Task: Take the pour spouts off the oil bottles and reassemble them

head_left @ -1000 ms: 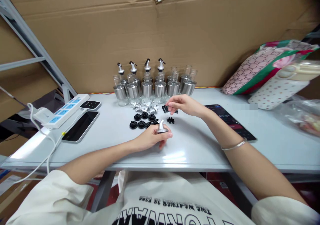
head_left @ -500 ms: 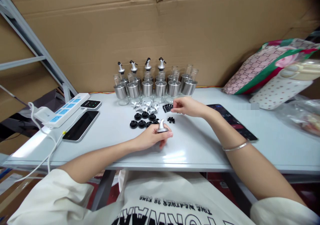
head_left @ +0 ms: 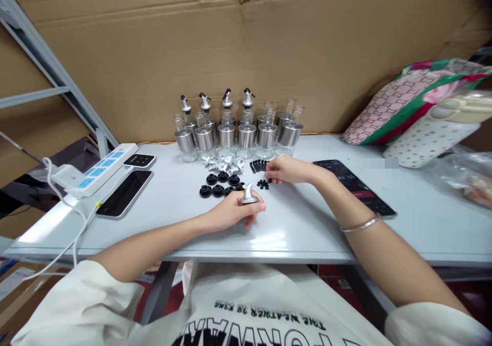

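Note:
My left hand (head_left: 237, 210) is closed around a silver pourer spout (head_left: 249, 196), which stands upright above the fingers. My right hand (head_left: 285, 169) has its fingertips pinched together just beside a row of small black flip levers (head_left: 258, 166) and above a cluster of tiny black caps (head_left: 263, 184). A dark bit shows under its fingers, but I cannot make out what they hold. Left of the levers lie loose silver spouts (head_left: 226, 162). Several black ribbed stoppers (head_left: 218, 190) sit in front of these, some partly hidden by my left hand.
Glass-and-steel bottles (head_left: 226, 136) stand in rows at the back, some with pourers fitted. At left are a power strip (head_left: 105, 169), a phone (head_left: 126, 193) and cables. A tablet-like device (head_left: 355, 187), a white flask (head_left: 430, 136) and a patterned bag (head_left: 400, 105) are at right.
My right hand has moved slightly down toward me, from over the levers to beside the tiny caps. My left hand and the spout in it have stayed still.

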`<action>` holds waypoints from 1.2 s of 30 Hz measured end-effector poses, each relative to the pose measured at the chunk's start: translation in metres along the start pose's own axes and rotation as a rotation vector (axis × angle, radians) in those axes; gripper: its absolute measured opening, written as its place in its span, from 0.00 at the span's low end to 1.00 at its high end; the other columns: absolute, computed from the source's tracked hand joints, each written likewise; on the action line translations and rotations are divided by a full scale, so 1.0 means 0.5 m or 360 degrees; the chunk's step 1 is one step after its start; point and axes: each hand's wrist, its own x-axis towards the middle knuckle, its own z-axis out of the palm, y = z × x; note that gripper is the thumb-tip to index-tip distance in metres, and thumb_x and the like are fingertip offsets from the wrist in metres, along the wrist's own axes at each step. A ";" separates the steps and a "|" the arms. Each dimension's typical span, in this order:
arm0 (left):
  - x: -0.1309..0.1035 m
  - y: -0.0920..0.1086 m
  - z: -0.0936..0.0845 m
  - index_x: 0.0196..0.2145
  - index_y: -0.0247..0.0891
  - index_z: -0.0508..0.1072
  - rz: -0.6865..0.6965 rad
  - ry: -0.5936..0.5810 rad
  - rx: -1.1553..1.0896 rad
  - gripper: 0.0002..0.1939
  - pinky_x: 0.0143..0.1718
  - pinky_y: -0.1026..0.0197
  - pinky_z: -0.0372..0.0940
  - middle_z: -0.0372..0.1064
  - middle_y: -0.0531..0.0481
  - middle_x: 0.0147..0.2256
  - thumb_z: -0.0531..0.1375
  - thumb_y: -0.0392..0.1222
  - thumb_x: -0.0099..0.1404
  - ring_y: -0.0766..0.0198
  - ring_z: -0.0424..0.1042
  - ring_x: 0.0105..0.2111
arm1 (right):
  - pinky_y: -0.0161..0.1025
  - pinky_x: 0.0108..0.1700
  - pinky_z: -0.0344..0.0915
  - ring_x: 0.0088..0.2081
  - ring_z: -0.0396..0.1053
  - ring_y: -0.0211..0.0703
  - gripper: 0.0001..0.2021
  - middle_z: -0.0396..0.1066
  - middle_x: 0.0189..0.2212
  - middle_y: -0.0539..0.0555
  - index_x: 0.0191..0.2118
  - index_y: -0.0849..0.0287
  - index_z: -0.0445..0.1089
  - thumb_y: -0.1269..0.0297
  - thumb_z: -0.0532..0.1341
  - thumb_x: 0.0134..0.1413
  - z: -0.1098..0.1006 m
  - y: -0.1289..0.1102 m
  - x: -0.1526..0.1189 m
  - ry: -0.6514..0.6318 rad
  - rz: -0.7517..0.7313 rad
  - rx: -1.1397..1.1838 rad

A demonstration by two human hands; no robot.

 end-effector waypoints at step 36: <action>-0.001 -0.005 -0.001 0.31 0.35 0.65 0.0023 -0.0015 0.0027 0.15 0.27 0.65 0.57 0.62 0.58 0.17 0.58 0.51 0.61 0.72 0.62 0.18 | 0.36 0.32 0.60 0.30 0.67 0.41 0.16 0.73 0.31 0.55 0.39 0.62 0.71 0.54 0.61 0.49 0.005 -0.022 -0.005 -0.0056 -0.0094 0.0003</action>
